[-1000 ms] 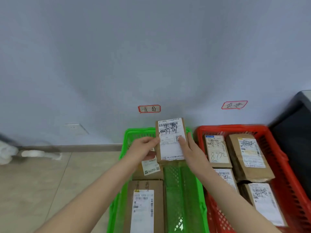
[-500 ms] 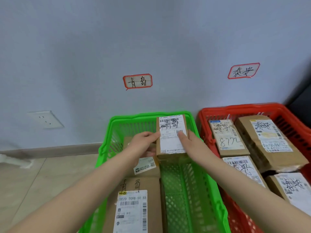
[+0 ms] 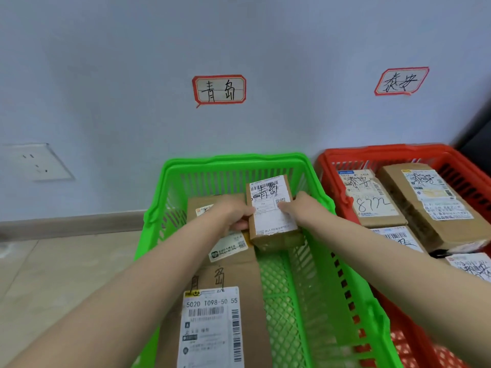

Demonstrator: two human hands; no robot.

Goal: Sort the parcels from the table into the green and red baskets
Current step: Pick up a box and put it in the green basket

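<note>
Left hand (image 3: 233,217) and right hand (image 3: 301,208) pinch parcel (image 3: 271,208) inside green basket (image 3: 233,160); uneven release could tip it onto neighbour box (image 3: 198,202).

The near end of the green basket (image 3: 233,166) leaves the picture at the bottom, and the large parcel (image 3: 247,280) in it loses the lower part of its label there. The left hand (image 3: 233,216) covers much of a second parcel (image 3: 197,202). Whether the small parcel (image 3: 271,208) touches the basket floor – I cannot tell. Fingers of the right hand (image 3: 300,208) are hidden behind it. The right forearm (image 3: 372,248) hides part of a third parcel (image 3: 393,236) in the red basket (image 3: 398,152); a fourth parcel (image 3: 473,266) is cut by the right edge. Fine print on the labels is too small to read.
</note>
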